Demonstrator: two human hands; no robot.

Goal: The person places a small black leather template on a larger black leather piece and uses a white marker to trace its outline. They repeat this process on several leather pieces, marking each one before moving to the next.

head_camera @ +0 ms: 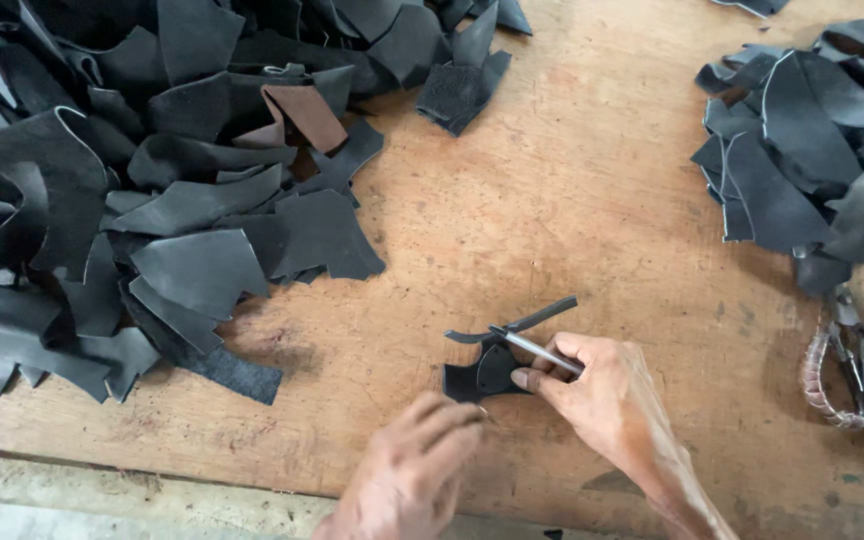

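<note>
My right hand (602, 395) grips a thin metal knife (537, 351), its tip set on a small black leather piece (477, 378) lying on the wooden table (572, 200). A narrow curved strip of black leather (527, 322) lies at the blade's tip, just beyond the piece. My left hand (417, 465) is curled with its fingertips pressing on the near edge of the same piece, holding it flat. Part of the piece is hidden under my fingers.
A big heap of black leather scraps (152, 170) fills the left and far side. A smaller pile of dark scraps (812, 140) sits at the right. Scissors with wrapped handles (852, 370) lie below that pile. The table's near edge (102, 480) runs along the bottom.
</note>
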